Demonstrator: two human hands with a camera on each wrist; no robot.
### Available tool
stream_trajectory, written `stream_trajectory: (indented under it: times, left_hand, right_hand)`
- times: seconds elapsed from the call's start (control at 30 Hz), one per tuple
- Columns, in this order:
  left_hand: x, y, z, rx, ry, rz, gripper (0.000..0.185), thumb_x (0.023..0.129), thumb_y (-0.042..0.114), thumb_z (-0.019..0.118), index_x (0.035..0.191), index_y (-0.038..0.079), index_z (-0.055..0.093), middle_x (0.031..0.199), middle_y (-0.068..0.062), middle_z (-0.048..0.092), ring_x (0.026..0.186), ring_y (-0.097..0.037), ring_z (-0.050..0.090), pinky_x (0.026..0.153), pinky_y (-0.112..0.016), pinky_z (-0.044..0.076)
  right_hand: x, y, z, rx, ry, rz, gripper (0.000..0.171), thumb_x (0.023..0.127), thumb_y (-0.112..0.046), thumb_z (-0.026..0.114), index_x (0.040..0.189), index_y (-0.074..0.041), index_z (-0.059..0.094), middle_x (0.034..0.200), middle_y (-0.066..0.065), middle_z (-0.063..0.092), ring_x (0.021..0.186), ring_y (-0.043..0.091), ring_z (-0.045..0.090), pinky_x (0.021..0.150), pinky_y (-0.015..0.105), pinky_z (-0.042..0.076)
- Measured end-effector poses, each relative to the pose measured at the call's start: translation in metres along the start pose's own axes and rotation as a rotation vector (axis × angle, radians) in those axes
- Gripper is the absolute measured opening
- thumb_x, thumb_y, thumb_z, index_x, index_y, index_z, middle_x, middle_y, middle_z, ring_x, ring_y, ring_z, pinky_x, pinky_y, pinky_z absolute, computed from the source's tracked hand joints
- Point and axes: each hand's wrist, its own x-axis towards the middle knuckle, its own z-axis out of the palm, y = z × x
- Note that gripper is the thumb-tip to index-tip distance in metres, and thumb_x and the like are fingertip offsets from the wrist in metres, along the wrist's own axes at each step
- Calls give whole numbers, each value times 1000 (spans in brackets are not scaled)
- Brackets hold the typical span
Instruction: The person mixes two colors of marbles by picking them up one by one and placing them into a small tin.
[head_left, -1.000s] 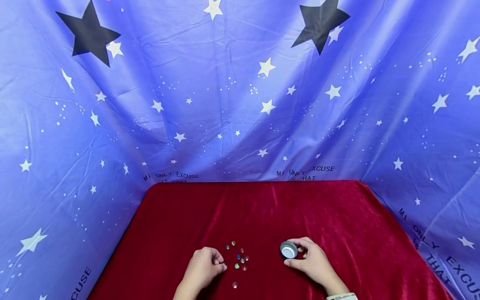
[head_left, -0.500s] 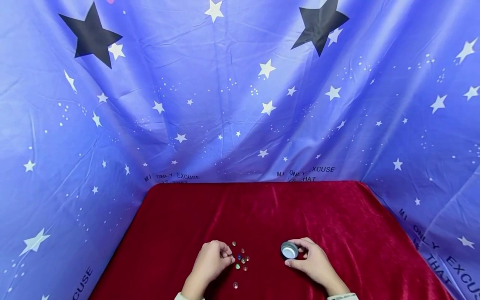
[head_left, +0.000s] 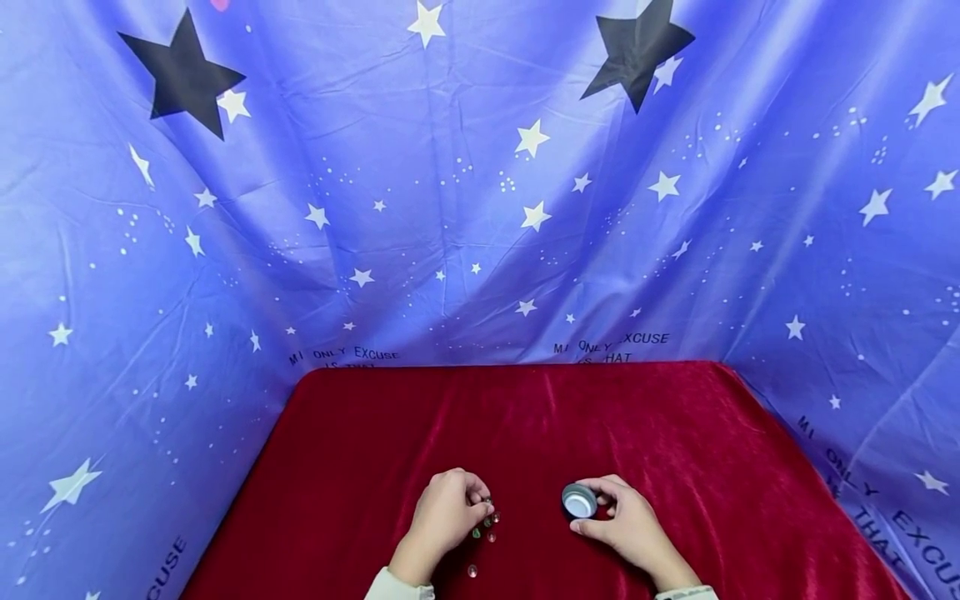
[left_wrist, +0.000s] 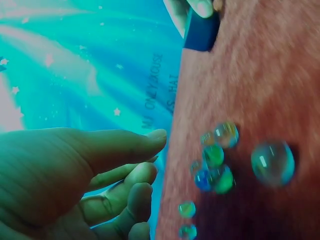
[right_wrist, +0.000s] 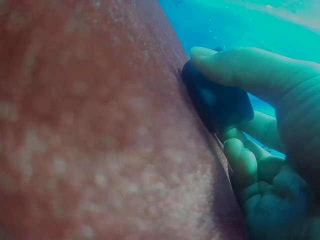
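Note:
Several small glass marbles [head_left: 487,525] lie in a cluster on the red velvet cloth [head_left: 525,425], and one marble [head_left: 471,571] sits apart, nearer to me. My left hand [head_left: 480,498] hovers over the cluster's left side with fingers loosely bent. In the left wrist view the left hand [left_wrist: 152,155] holds nothing, and the marbles [left_wrist: 215,165] lie just beyond its fingertips. My right hand [head_left: 592,505] grips a small round metal cup [head_left: 578,500] that stands on the cloth. In the right wrist view the thumb and fingers of that hand [right_wrist: 215,95] wrap round the cup [right_wrist: 227,107].
A blue sheet printed with stars [head_left: 480,208] hangs behind and on both sides of the table. The red cloth reaches back to the table's far edge [head_left: 510,364]. The cup [left_wrist: 201,31] also shows at the top of the left wrist view.
My left hand has moved right and forward, from beside the marbles to over them, covering part of the cluster. The right hand and the cup have stayed put.

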Motion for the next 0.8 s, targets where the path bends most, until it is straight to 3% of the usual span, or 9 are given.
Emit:
stream_trajectory:
  times: [0.4,0.8]
  left_hand:
    - [14,22,16,38,-29,-2,15,80,27,87,76,29,72,70,17,53,63,3,47,53,-23,40]
    - [26,40,30,57,-7,30,9,80,28,88,83,28,80,61,17,53,57,-3,47,51,-26,40]
  right_hand:
    - [-1,0,1,3,2,-4,54,63,-29,99,112,-31,76,104,-11,67,91,4,59,78,21,49]
    - [1,3,1,-6,-3,-1,55,62,-29,100,111,-33,76,105,-13,67,93,3,61,83,22,50]
